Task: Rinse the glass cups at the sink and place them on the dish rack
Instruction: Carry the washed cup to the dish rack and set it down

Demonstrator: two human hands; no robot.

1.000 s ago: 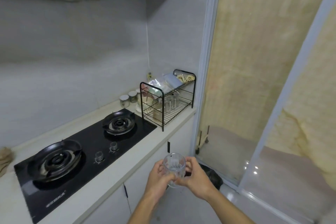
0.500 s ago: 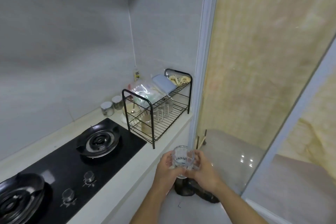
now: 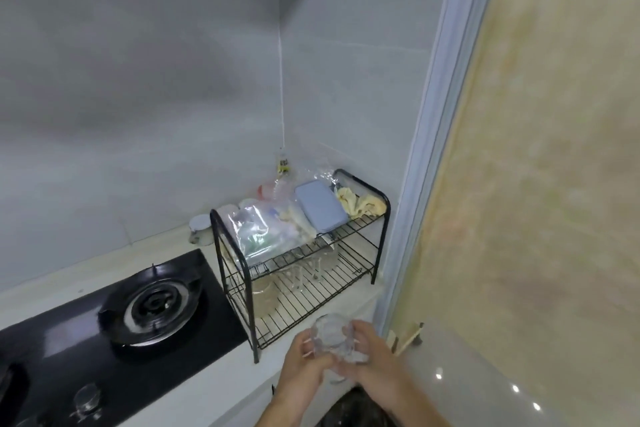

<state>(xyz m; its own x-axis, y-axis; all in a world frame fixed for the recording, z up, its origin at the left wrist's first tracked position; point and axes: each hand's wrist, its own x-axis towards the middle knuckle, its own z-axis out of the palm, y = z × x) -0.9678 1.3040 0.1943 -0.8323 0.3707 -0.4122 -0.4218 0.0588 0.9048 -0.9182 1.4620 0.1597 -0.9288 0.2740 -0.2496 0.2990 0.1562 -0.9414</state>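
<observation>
We are holding one glass cup [image 3: 334, 336] between both hands, just past the front edge of the worktop [image 3: 239, 378] and in front of the dish rack [image 3: 250, 295]. Our left hand [image 3: 304, 364] is wrapping its curled fingers around the cup's left side, and our right hand [image 3: 375, 360] is cupping the right side, so the cup is sitting between the two. We cannot tell which way up it is. The black wire rack is standing on the worktop against the corner wall. On its lower shelf other clear glasses [image 3: 304, 270] are standing, blurred. Its upper shelf is carrying a clear plastic bag [image 3: 263, 232], a blue-grey box [image 3: 320, 206] and a yellowish cloth [image 3: 360, 204]. To the left of the rack a black gas hob [image 3: 52, 340] is lying in the worktop with a round burner [image 3: 152, 305]. Behind the hob a small tin [image 3: 200, 229] is standing by the wall.
</observation>
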